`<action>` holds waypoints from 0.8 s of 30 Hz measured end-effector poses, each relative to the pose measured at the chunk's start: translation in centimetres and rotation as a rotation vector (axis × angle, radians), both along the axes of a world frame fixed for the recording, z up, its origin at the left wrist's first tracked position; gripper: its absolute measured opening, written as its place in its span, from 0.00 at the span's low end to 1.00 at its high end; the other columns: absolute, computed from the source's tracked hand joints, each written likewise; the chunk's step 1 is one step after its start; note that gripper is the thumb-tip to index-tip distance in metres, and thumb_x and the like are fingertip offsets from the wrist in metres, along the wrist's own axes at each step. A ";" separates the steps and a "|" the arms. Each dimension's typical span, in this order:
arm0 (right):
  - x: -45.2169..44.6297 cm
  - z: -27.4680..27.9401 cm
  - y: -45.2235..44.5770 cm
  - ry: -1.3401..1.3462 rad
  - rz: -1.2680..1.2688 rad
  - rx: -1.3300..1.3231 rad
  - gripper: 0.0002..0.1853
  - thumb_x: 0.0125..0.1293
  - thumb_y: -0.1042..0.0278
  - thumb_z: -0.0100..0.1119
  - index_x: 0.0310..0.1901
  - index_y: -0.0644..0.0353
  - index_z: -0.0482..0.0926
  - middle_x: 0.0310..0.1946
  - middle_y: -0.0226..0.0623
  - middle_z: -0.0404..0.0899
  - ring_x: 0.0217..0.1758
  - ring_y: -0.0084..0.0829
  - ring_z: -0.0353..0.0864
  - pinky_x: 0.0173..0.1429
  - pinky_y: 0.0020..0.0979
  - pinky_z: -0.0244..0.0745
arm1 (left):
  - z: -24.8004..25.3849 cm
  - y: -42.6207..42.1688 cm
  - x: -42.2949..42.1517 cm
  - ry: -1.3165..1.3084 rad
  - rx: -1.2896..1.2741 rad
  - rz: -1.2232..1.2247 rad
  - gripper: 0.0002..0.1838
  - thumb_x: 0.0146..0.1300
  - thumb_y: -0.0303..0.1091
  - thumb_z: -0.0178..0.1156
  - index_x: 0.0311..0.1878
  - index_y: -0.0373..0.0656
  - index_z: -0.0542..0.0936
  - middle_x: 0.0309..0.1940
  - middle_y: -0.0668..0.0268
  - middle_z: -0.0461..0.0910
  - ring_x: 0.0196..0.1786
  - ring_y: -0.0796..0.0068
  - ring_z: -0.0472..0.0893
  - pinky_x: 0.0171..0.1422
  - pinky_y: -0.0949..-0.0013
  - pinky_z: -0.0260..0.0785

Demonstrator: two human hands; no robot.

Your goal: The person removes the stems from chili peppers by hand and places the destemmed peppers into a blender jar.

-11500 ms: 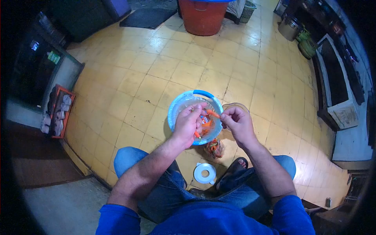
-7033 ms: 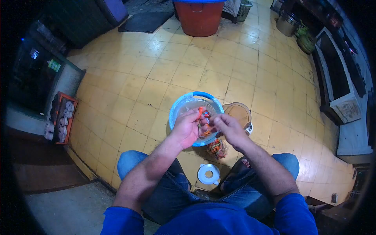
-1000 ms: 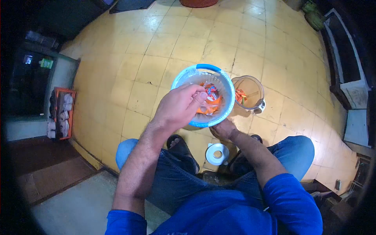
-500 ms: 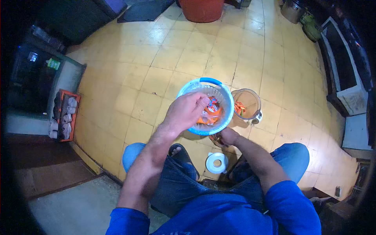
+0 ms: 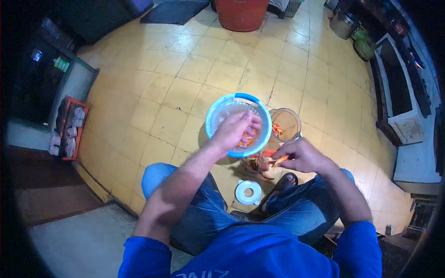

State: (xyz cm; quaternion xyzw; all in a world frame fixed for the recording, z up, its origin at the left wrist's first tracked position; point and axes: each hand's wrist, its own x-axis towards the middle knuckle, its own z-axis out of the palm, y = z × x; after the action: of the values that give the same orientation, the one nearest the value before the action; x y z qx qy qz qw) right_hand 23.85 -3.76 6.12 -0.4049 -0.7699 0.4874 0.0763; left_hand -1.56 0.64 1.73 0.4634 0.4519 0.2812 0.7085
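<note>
A blue-rimmed basin (image 5: 211, 121) with a clear plastic bag and orange pieces in it sits in front of me. My left hand (image 5: 235, 129) is over its inside, fingers curled; what they hold, if anything, is hidden. Lower right of the basin, my right hand (image 5: 299, 155) pinches an orange chili (image 5: 281, 160). A bag of red, orange and green chilies (image 5: 254, 163) lies on the floor beside those fingers. Behind that hand stands a clear jug (image 5: 290, 123) with orange and green chilies at its bottom.
A white ring-shaped lid (image 5: 241, 198) lies on the tiled floor between my feet. Farther off are a large red tub (image 5: 241, 16) and a dark mat (image 5: 174, 11). An orange shoe rack (image 5: 78, 139) stands at the left, a white-framed cabinet (image 5: 403, 121) at the right.
My right hand has come out from beside the basin's lower edge, moving right, and now shows an orange chili in its fingers. My left hand has shifted right over the basin, hiding more of its contents.
</note>
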 end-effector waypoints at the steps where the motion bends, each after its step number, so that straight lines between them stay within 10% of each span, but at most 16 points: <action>1: -0.1 1.9 0.0 -0.001 -0.001 0.000 0.12 0.56 0.75 0.68 0.44 0.56 0.86 0.33 0.41 0.84 0.34 0.36 0.84 0.39 0.34 0.78 | -0.2 -0.6 0.8 -0.164 -0.119 0.016 0.30 0.77 0.57 0.39 0.61 0.40 0.74 0.54 0.59 0.79 0.50 0.70 0.81 0.50 0.66 0.76; 8: -3.1 3.6 0.6 0.226 -0.085 0.535 0.19 0.49 0.79 0.67 0.46 0.57 0.85 0.38 0.44 0.83 0.40 0.44 0.84 0.45 0.36 0.81 | 1.9 -3.6 3.3 -0.983 -0.600 0.028 0.32 0.76 0.59 0.37 0.66 0.43 0.68 0.56 0.56 0.77 0.60 0.59 0.77 0.61 0.54 0.73; 11: -4.2 2.4 -0.1 0.104 -0.096 0.529 0.26 0.49 0.78 0.69 0.54 0.56 0.80 0.57 0.52 0.76 0.54 0.49 0.81 0.53 0.39 0.80 | 0.4 -3.9 2.9 -0.986 -0.589 0.147 0.27 0.76 0.54 0.40 0.62 0.44 0.72 0.55 0.59 0.77 0.58 0.61 0.78 0.58 0.54 0.74; 16: -4.1 2.8 0.0 0.145 -0.065 0.637 0.25 0.53 0.74 0.70 0.56 0.55 0.80 0.59 0.51 0.74 0.57 0.46 0.79 0.56 0.39 0.78 | 0.3 -3.9 3.5 -0.885 -0.682 0.328 0.20 0.73 0.48 0.47 0.58 0.46 0.75 0.50 0.64 0.79 0.52 0.66 0.79 0.52 0.59 0.74; 24: 2.9 0.7 2.8 0.295 -0.348 0.143 0.06 0.59 0.71 0.67 0.39 0.60 0.85 0.32 0.37 0.84 0.38 0.31 0.84 0.43 0.31 0.77 | 1.4 -2.8 1.9 -1.020 -0.685 0.415 0.18 0.74 0.47 0.47 0.51 0.44 0.76 0.49 0.60 0.79 0.51 0.62 0.80 0.49 0.60 0.77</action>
State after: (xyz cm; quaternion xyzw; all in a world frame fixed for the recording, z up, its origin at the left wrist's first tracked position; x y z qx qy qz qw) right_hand 26.73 -1.00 6.80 -0.4493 -0.7017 0.4650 0.2993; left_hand 0.36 -2.20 3.10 -0.0775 0.2031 0.4370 0.8728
